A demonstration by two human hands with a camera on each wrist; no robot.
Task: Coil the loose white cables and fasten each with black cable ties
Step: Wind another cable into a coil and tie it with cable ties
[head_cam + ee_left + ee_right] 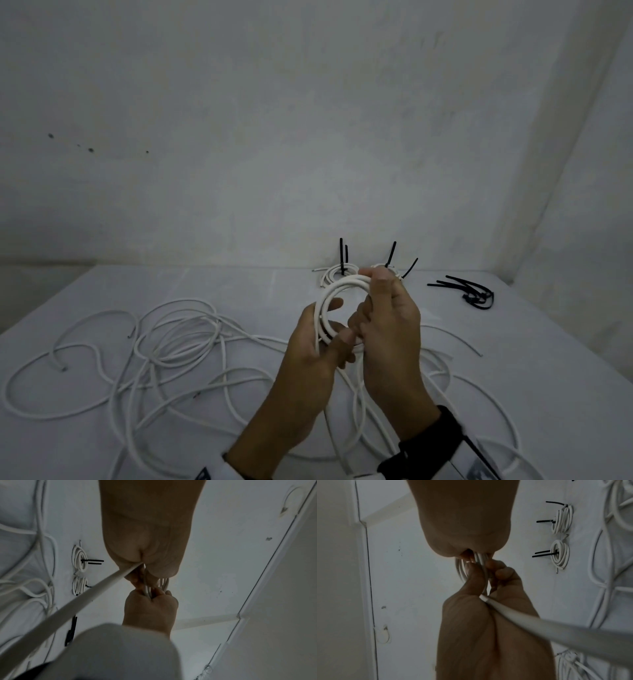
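Note:
My two hands hold a small coil of white cable (342,286) above the table. My left hand (320,344) grips its lower left side, thumb over the loops. Fingers of my right hand (383,308) curl round its right side and top. The cable's loose tail (358,387) hangs down between my wrists to the table. In the left wrist view the tail (85,599) leaves my left hand (147,566). The right wrist view shows the loops (479,559) pinched between both hands. Two tied coils (334,274) (390,269) lie at the back, black tie ends sticking up.
Several loose white cables (171,339) sprawl tangled over the white table (531,342), mostly left and under my arms. A heap of spare black cable ties (474,294) lies at the back right. White walls close the back and right sides.

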